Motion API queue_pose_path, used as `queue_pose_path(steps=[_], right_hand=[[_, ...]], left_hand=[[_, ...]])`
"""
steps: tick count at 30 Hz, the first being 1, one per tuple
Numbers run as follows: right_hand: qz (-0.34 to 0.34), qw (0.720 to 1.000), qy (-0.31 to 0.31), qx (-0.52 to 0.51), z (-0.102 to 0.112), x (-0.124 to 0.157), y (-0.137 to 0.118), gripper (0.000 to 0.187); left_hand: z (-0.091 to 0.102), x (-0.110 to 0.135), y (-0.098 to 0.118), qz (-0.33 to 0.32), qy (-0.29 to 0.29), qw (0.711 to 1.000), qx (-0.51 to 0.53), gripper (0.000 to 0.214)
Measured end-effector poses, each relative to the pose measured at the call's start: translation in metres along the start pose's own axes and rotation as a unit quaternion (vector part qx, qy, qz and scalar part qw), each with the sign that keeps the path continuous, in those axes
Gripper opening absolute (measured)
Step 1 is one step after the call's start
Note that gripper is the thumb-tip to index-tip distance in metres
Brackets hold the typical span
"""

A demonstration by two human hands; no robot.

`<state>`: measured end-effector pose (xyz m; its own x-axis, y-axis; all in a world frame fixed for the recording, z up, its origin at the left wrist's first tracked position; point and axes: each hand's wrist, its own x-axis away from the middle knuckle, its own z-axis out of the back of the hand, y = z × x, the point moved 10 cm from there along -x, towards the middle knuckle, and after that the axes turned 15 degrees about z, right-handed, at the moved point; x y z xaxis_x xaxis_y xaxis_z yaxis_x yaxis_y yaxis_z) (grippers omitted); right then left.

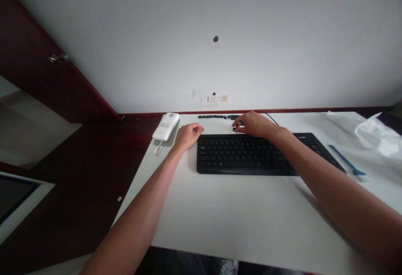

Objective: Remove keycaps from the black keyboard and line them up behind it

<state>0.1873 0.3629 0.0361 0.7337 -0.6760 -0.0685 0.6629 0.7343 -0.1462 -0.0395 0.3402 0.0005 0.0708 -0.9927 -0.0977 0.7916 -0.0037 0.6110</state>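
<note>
A black keyboard point(238, 153) lies flat on the white desk point(220, 208). Beyond its rear edge, small black keycaps point(213, 116) are lined up in a row. My right hand point(253, 124) reaches across the keyboard, with thumb and fingers pinched around a small black piece that looks like a keycap point(234, 129), just behind the keyboard's back edge. My left hand point(188, 136) rests on the desk by the keyboard's rear left corner, its fingers curled in and nothing seen in them.
A white power bank point(166, 127) with a short cable loop point(158, 147) sits left of my left hand. A blue brush point(347, 160) lies right of the keyboard, near a crumpled white plastic bag point(377, 134). The wall with sockets point(218, 98) rises behind the desk.
</note>
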Motion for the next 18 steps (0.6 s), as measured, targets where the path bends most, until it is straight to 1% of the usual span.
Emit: queue_pose_path(steps=[4,8,10,13,15,18], right_hand=[[0.0,1.0,-0.018,-0.007,0.002,0.002,0.003,0.024],[0.004,0.999,-0.017,-0.042,0.017,0.008,0.006,0.022],[0.007,0.998,-0.036,-0.056,0.022,0.012,0.005,0.02],[0.008,0.992,-0.09,-0.089,0.019,0.018,0.0,0.02],[0.016,0.985,-0.121,-0.119,0.014,0.02,-0.008,0.021],[0.035,0.98,-0.144,-0.132,0.008,0.021,-0.023,0.018]], left_hand=[[0.001,0.001,0.001,-0.004,0.0,1.0,0.003,0.02],[0.0,0.0,0.0,-0.001,0.002,1.0,0.007,0.02],[0.0,0.0,-0.001,-0.001,0.005,1.0,0.008,0.02],[0.0,0.0,-0.001,-0.002,0.006,1.0,0.004,0.02],[0.0,-0.001,-0.002,0.0,0.003,1.0,-0.001,0.021],[-0.001,-0.001,-0.002,0.006,-0.001,1.0,-0.005,0.021]])
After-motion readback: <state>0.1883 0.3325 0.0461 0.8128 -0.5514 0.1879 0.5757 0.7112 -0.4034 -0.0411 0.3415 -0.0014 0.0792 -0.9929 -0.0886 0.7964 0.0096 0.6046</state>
